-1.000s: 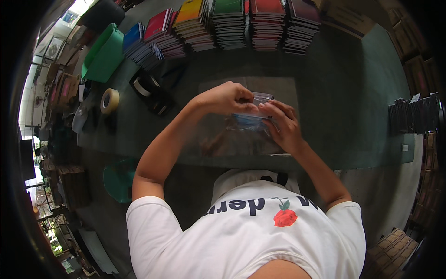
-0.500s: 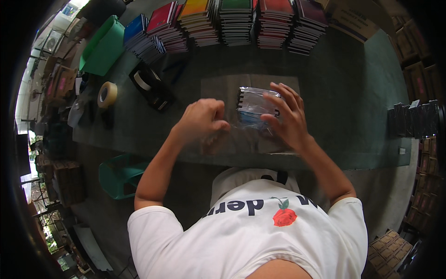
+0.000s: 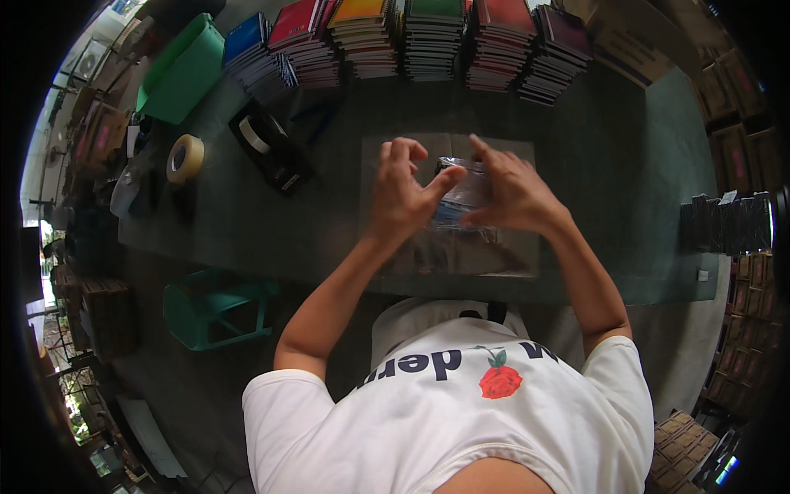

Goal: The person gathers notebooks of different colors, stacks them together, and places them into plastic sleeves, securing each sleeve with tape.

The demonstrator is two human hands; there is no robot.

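Note:
A small flat item in a clear plastic bag [image 3: 461,193] lies over a stack of clear bags [image 3: 494,251] on the dark green table [image 3: 329,222]. My left hand [image 3: 401,193] pinches the bag's left edge between thumb and fingers. My right hand [image 3: 510,193] grips its right side, fingers spread over the top. Both hands meet over the bag, which is partly hidden beneath them.
Stacks of coloured notebooks [image 3: 428,37] line the far edge. A black tape dispenser [image 3: 271,148], a tape roll [image 3: 185,158] and a green bin [image 3: 181,70] sit at the left. A green stool [image 3: 218,309] stands below the table's near edge. Dark items [image 3: 728,222] are stacked at the right.
My left hand dropped to the lower left of the bag, then came back up and took hold of its left edge. My right hand stayed on the bag.

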